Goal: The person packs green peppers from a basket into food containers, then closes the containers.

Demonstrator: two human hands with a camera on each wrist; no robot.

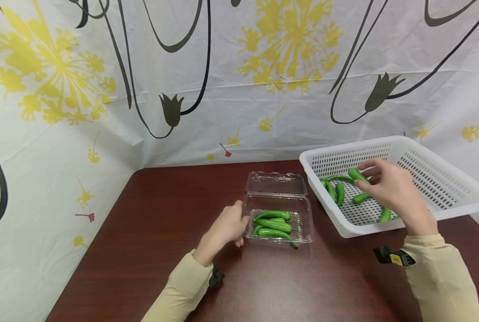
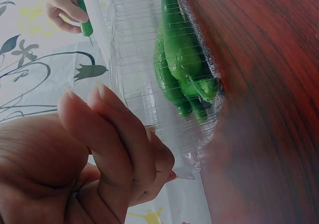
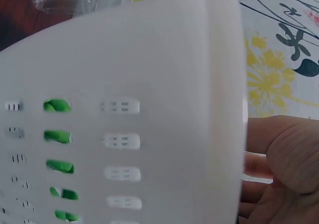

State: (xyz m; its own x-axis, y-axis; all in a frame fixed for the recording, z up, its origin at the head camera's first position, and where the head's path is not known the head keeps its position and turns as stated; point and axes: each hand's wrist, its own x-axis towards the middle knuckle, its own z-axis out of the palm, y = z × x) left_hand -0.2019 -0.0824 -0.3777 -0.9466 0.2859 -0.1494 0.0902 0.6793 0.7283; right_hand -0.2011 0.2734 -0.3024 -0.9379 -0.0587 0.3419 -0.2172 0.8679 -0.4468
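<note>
Two sleeved forearms extend forward over the dark red table. The right hand, fingers directed leftward, pinches one green pepper between thumb and fingertips above the white basket, in which loose peppers lie. The left hand is positioned with bent fingers at the left side of the clear container, which holds several peppers; whether those fingers grip its wall cannot be determined.
</note>
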